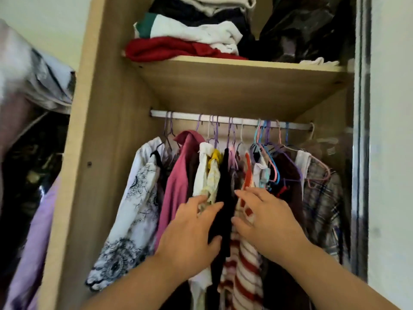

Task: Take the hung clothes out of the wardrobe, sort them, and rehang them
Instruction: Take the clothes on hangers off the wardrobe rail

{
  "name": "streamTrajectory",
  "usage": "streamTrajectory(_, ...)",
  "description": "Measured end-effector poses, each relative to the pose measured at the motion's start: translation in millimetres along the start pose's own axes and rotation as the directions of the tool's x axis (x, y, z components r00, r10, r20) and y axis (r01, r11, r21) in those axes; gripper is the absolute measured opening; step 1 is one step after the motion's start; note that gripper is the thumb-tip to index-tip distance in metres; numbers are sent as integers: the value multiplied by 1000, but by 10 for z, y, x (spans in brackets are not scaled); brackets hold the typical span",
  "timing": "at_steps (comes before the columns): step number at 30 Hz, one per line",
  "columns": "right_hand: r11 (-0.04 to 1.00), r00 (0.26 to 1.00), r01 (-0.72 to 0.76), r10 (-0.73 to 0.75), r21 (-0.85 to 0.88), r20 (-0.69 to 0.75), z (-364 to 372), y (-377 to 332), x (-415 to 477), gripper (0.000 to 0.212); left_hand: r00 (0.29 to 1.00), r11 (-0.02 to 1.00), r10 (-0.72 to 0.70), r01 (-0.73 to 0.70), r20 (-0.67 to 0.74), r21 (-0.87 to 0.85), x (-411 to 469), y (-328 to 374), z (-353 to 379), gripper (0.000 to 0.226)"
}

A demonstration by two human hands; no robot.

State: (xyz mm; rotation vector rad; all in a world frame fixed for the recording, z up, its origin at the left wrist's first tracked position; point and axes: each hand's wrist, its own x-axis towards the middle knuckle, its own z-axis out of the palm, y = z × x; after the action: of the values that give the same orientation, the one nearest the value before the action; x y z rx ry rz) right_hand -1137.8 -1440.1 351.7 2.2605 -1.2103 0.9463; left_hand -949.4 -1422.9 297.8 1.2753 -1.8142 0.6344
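Wardrobe side panel point(100, 153) at left. Hung clothes point(178, 175) crowded along rail point(223, 119). Left hand point(190, 231) spread on pale garment point(203, 175); black garment point(224, 186) between hands; right hand point(270, 222) spread on striped top point(245, 276). Door edge point(362, 153) at right.

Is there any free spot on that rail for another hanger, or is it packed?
Bare rail shows right of the two leftmost purple hangers, and near the right end. The middle is packed, where left hand and right hand touch clothes.

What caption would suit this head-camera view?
Left hand and right hand reach into hung clothes beside a black garment, below a shelf of folded clothes.
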Motion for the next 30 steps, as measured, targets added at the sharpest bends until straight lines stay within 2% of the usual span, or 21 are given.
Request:
streamTrajectory(6, 999, 1000, -14, 14, 36, -19, 471, -949, 499, 61, 999, 974, 0, -8, 33, 225, -197, -1098, -792, 57)
streamTrajectory(10, 997, 995, -39, 45, 68, -91, 664, -1533, 871, 60, 986, 927, 162, -138, -41, 349, -3, -1564, -1239, 51)
streamTrajectory(13, 996, 989, -56, 65, 71, -133, 733, -1808, 1108, 58, 941, 881, 328, -272, -86, 388, 162, -1760, -1424, 38)
streamTrajectory(15, 994, 984, -76, 87, 77, -154, 763, -1915, 1254, 56, 910, 860, 393, -312, -134, 403, 273, -1862, -1499, 33)
streamTrajectory(17, 990, 982, -106, 119, 94, -147, 802, -1963, 1386, 56, 912, 868, 369, -268, -182, 418, 375, -1924, -1560, 32)
streamTrajectory(22, 976, 987, -131, 145, 177, -73, 924, -1998, 1774, 52, 950, 895, 193, -69, -245, 440, 577, -1978, -1650, 33)
streamTrajectory(27, 974, 985, -164, 170, 153, -28, 1037, -1948, 2215, 33, 932, 911, 180, -36, -315, 412, 619, -2015, -1594, 29)
streamTrajectory(30, 964, 968, -252, 251, 81, 14, 1090, -1894, 2405, 29, 929, 911, 182, -36, -322, 410, 613, -2026, -1586, 28)
